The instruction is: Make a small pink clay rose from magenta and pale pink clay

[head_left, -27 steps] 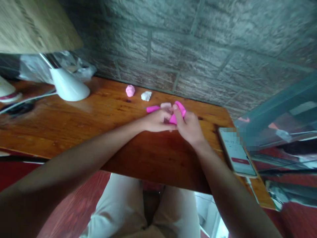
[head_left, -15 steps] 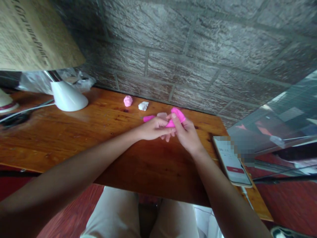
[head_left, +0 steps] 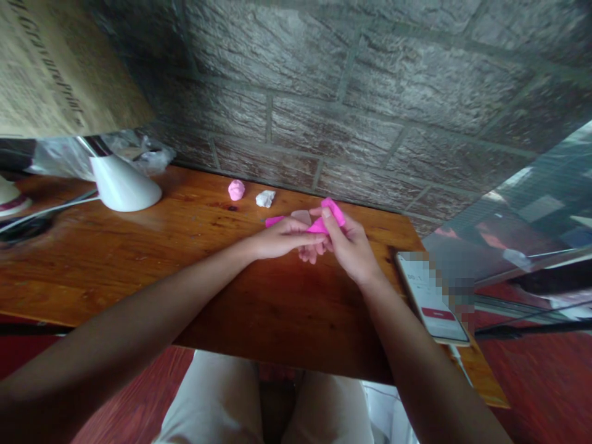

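Observation:
Above the wooden table, my left hand and my right hand meet around a bright pink piece of soft modelling clay. My right thumb presses on its upper part, with the fingers behind. The lower left end is gripped between my left thumb and fingers. Just past my left hand, a bright pink strip and a pale pinkish flat piece lie partly hidden. Farther back sit a light pink lump of clay and a white lump.
A lamp with a white base and printed shade stands at the left, near crumpled clear plastic. At the right edge of the table lies a plugged-in phone. A stone-patterned wall rises behind.
The pink clay is bent a little differently between my fingers, its top narrower and more upright. Both hands stay close together in nearly the same place; the view has shifted slightly.

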A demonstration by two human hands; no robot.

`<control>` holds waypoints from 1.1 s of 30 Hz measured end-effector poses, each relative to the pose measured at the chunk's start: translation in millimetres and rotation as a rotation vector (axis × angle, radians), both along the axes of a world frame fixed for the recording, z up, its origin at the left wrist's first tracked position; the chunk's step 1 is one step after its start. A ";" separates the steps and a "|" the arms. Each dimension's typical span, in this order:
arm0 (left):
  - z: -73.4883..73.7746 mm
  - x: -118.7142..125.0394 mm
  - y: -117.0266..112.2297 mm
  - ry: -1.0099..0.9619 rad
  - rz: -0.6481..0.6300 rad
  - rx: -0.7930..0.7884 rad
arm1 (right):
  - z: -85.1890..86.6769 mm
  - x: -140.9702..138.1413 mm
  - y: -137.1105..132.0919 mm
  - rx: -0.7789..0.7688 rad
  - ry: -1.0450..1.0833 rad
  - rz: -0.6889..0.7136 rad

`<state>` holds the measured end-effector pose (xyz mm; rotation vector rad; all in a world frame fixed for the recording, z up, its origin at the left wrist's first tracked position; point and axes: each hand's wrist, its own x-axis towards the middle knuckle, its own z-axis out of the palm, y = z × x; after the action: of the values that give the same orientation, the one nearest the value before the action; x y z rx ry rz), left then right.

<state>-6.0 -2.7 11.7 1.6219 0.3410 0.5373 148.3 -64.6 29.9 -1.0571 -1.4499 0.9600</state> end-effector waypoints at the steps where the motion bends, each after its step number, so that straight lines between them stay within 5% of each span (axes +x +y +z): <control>1: 0.0 0.1 0.1 -0.001 0.001 -0.010 | -0.1 -0.2 0.3 0.006 -0.006 -0.004; 20: -3.7 4.2 1.5 -0.027 0.071 -0.010 | -4.5 4.3 2.6 -0.022 -0.093 -0.010; 26: -3.3 1.1 2.6 -0.030 0.108 0.006 | -2.3 12.6 3.6 0.063 -0.185 -0.169; 33: -6.8 1.9 2.5 -0.011 0.103 -0.012 | -7.5 16.3 5.7 0.088 -0.267 -0.171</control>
<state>-4.1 -0.2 4.9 1.5952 0.4200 0.6208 164.6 -58.9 22.4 -1.2566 -1.5725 0.6457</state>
